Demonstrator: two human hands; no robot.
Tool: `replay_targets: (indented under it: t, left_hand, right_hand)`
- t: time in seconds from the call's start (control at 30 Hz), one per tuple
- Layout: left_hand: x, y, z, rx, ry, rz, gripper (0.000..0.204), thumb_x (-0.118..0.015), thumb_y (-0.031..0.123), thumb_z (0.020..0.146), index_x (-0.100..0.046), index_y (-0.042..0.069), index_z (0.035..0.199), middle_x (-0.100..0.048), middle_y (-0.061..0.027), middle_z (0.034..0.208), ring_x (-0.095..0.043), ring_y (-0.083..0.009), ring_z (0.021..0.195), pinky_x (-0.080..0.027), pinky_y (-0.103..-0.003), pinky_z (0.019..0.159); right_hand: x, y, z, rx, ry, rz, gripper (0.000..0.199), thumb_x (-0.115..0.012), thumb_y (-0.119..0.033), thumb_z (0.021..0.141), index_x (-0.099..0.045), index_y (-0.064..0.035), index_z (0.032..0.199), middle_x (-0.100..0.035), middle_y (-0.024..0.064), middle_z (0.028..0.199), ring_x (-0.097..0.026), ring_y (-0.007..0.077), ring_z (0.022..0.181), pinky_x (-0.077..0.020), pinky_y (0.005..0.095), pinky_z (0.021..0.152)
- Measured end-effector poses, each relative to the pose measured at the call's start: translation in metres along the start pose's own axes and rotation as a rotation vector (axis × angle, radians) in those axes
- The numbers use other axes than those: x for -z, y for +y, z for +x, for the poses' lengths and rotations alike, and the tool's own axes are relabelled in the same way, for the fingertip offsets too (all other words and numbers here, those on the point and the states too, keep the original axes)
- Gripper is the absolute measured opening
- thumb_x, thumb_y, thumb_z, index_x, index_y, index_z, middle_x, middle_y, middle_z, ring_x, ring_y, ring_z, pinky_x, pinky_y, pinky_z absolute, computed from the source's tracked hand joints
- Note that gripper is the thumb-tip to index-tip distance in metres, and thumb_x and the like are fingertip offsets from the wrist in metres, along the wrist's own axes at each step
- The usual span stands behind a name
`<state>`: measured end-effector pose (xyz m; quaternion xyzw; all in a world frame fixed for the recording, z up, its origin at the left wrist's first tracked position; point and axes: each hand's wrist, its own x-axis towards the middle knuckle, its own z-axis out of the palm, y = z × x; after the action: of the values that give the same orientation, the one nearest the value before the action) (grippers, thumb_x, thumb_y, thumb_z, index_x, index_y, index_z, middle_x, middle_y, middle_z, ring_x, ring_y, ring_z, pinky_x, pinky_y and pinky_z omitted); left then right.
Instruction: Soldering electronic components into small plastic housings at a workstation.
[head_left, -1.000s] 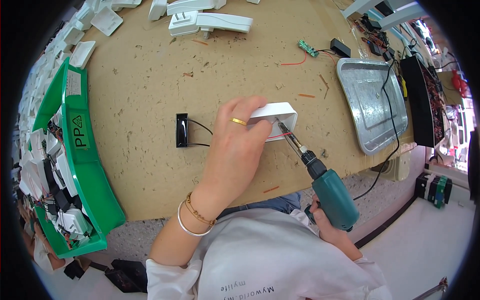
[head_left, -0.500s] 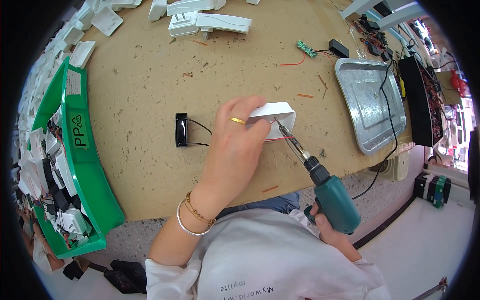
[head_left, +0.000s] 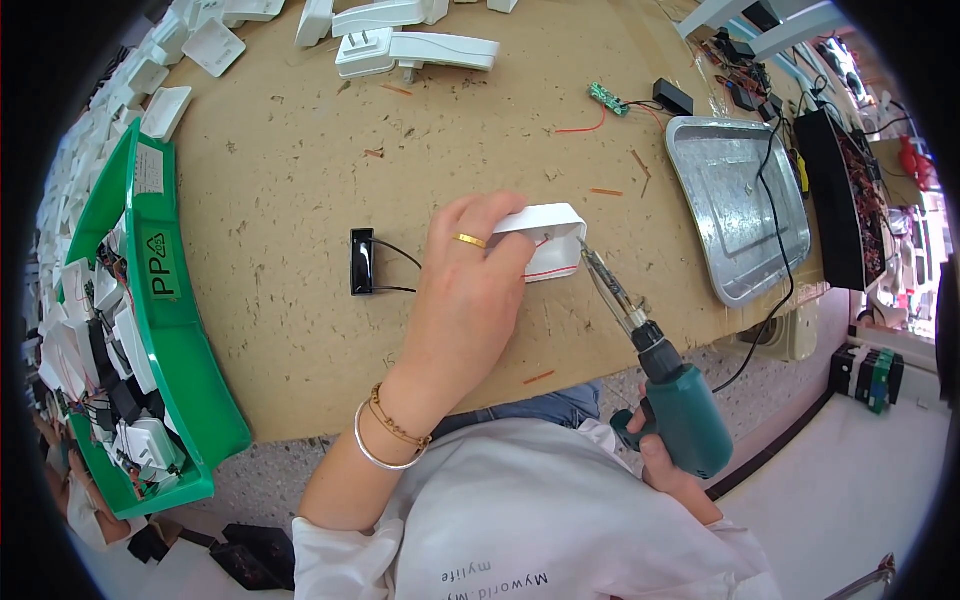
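My left hand (head_left: pixel 465 285) grips a white plastic housing (head_left: pixel 548 215) at the middle of the table. Its open side shows a thin red wire (head_left: pixel 552 272) and a small metal contact inside. Black wires run from under this hand to a small glossy black part (head_left: pixel 362 262) on the left. In my right hand (head_left: pixel 662 468) is a green soldering gun (head_left: pixel 688 420), held by its handle. The gun's tip sits just off the housing's right edge, apart from the wire. My left fingertips are partly hidden inside the housing.
A green bin (head_left: pixel 190 340) of white parts and wires stands at left. White plug housings (head_left: pixel 440 50) lie at the back. To the right are a metal tray (head_left: pixel 735 215) crossed by a black cord, a green circuit board (head_left: pixel 607 99) and a black block (head_left: pixel 673 97).
The soldering gun has drawn back to the right, its tip leaving the inside of the housing. My left hand still holds the housing in nearly the same place.
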<state>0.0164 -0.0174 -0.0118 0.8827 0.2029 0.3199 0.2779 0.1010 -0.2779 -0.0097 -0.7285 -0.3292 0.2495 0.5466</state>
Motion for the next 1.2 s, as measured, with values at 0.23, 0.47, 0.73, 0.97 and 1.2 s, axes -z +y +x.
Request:
replay_targets:
  t: [0.23, 0.47, 0.73, 0.97, 1.2]
  left_hand:
    - [0.009, 0.007, 0.001, -0.098, -0.001, 0.009, 0.022, -0.069, 0.003, 0.067, -0.064, 0.01, 0.087, -0.055, -0.0053, 0.117, -0.048, -0.032, 0.109, -0.039, -0.047, 0.093]
    - [0.018, 0.006, -0.005, -0.31, 0.099, 0.249, 0.019, -0.073, 0.017, 0.062, -0.064, 0.016, 0.079, -0.058, -0.0001, 0.117, -0.043, -0.0248, 0.116, -0.034, -0.049, 0.097]
    - [0.019, 0.004, -0.004, -0.251, -0.088, 0.369, 0.019, -0.079, 0.014, 0.066, -0.063, 0.01, 0.076, -0.052, -0.0046, 0.129, -0.044, -0.0303, 0.116, -0.035, -0.047, 0.098]
    - [0.001, -0.001, -0.007, -0.016, -0.004, -0.033, 0.018, -0.066, -0.002, 0.074, -0.049, 0.001, 0.079, -0.047, -0.0158, 0.126, -0.045, -0.0381, 0.115, -0.04, -0.048, 0.096]
    - [-0.001, -0.001, -0.004, -0.057, 0.001, 0.113, 0.017, -0.064, -0.004, 0.075, -0.048, 0.001, 0.075, -0.048, -0.0158, 0.126, -0.048, -0.0339, 0.11, -0.045, -0.038, 0.085]
  right_hand:
    - [0.003, 0.001, 0.0, 0.017, 0.027, -0.009, 0.037, -0.067, -0.032, 0.082, -0.057, 0.0005, 0.097, -0.061, 0.0056, 0.077, -0.056, 0.0147, 0.069, -0.0446, 0.0283, 0.065]
    - [0.008, 0.004, -0.002, 0.022, 0.041, -0.021, 0.038, -0.067, -0.033, 0.082, -0.058, 0.0005, 0.096, -0.061, 0.0057, 0.076, -0.057, 0.0154, 0.068, -0.0451, 0.0281, 0.065]
    - [0.007, 0.006, -0.005, 0.003, 0.069, -0.015, 0.038, -0.067, -0.034, 0.082, -0.057, -0.0003, 0.097, -0.061, 0.0046, 0.075, -0.058, 0.0151, 0.068, -0.0454, 0.0283, 0.065]
    - [0.009, 0.005, -0.005, 0.004, 0.028, -0.032, 0.039, -0.067, -0.034, 0.082, -0.056, -0.001, 0.099, -0.061, 0.0041, 0.077, -0.058, 0.0146, 0.069, -0.0453, 0.0283, 0.067]
    - [0.001, -0.001, -0.002, 0.044, 0.022, 0.024, 0.036, -0.067, -0.03, 0.083, -0.06, 0.0009, 0.101, -0.063, 0.0062, 0.079, -0.06, 0.0173, 0.07, -0.0465, 0.0309, 0.07]
